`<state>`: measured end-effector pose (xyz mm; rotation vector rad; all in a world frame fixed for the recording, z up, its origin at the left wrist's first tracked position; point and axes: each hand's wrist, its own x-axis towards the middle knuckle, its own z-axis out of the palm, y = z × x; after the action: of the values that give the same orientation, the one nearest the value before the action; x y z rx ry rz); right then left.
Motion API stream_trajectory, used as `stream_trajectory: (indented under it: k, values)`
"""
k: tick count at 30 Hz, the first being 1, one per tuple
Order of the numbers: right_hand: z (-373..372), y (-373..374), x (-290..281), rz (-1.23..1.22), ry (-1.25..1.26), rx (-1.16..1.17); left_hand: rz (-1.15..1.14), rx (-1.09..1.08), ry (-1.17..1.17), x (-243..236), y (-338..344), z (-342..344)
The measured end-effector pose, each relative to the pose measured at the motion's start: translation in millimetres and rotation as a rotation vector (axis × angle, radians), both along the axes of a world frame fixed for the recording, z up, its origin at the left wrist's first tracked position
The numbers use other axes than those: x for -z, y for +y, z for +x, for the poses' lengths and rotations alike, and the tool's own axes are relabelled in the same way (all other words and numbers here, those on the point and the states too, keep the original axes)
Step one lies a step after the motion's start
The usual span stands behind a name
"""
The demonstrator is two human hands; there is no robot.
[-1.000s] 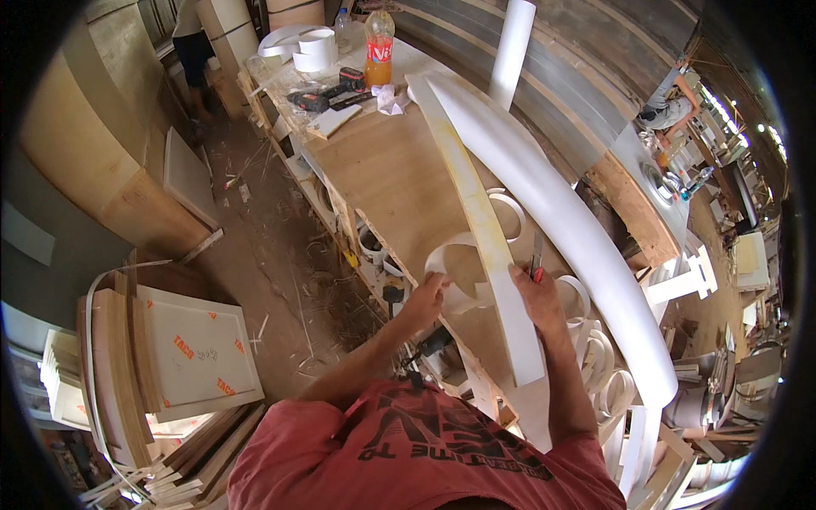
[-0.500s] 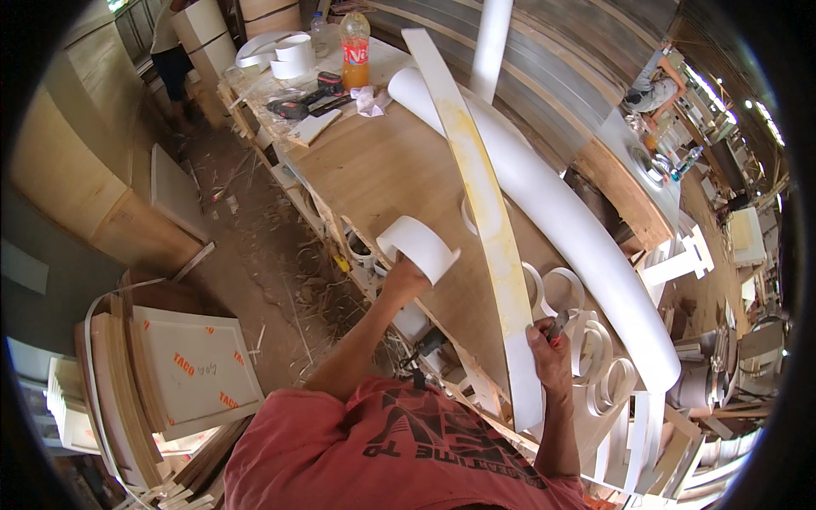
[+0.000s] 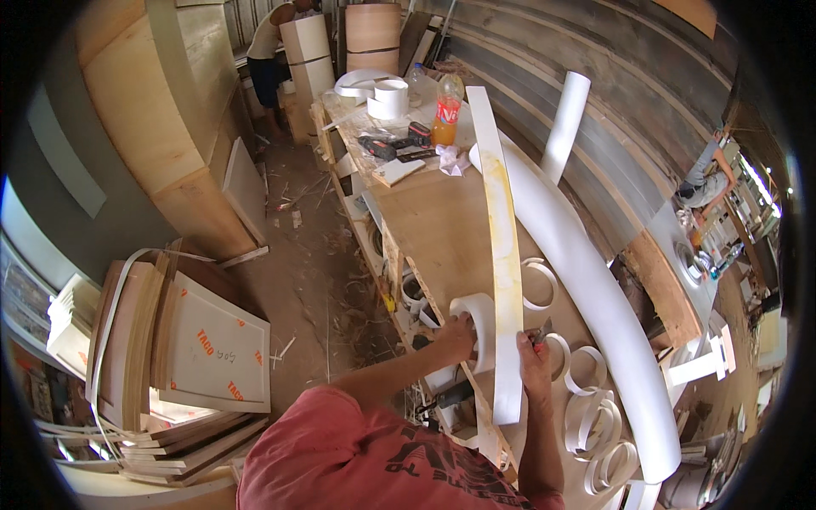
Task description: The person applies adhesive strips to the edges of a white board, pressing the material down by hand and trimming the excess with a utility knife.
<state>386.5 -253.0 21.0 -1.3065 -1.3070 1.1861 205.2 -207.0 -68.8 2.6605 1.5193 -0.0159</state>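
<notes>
My left hand [image 3: 460, 337] is closed on a curled white strip [image 3: 484, 316], just left of a long flat white strip [image 3: 503, 229]. Yellowish smears, like glue, run along the upper face of the long strip, which points away from me over the workbench [image 3: 425, 212]. Gripping the long strip's right edge near its close end is my right hand [image 3: 535, 370]. That hand also holds a small tool with a red handle [image 3: 539, 342], which looks like a knife. Several white rings [image 3: 585, 371] of curled strip lie right of this hand.
A big white roll [image 3: 586, 297] lies along the bench's right side. Farther off are a cordless drill [image 3: 395, 143], an orange drink bottle [image 3: 446, 115] and curled white strips [image 3: 388, 100]. Stacked panels [image 3: 221, 348] stand at left. Two other people [image 3: 268, 68] [image 3: 707, 180] are in the background.
My left hand has carried the curled strip down and right, close beside the long strip. The long strip stands more upright in view, and the view has turned left.
</notes>
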Motion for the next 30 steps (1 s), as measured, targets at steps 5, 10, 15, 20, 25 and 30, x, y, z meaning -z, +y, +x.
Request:
stream_trajectory:
  k: [5,10,15,20,25,30]
  values:
    - [-11.2,4.1,23.4,0.044,0.039,0.024,0.180,0.051,-0.049,29.4,-0.1,-0.5]
    - [23.9,1.9,64.8,-0.057,0.062,0.067,0.165,0.094,-0.277,41.6,17.1,4.9]
    - [-6.3,-6.6,5.9,-0.018,0.060,0.053,0.287,0.062,-0.460,68.0,3.7,0.2]
    - [-12.8,-6.7,-19.1,0.054,0.016,0.064,-0.253,-0.055,-0.098,-26.6,-12.5,8.5]
    - [-2.9,3.1,45.6,-0.025,0.092,0.034,-0.013,-0.062,-0.201,1.5,-8.1,7.9]
    - [-5.1,-11.5,59.2,0.040,0.064,0.089,-0.093,-0.091,-0.280,15.5,15.8,11.1]
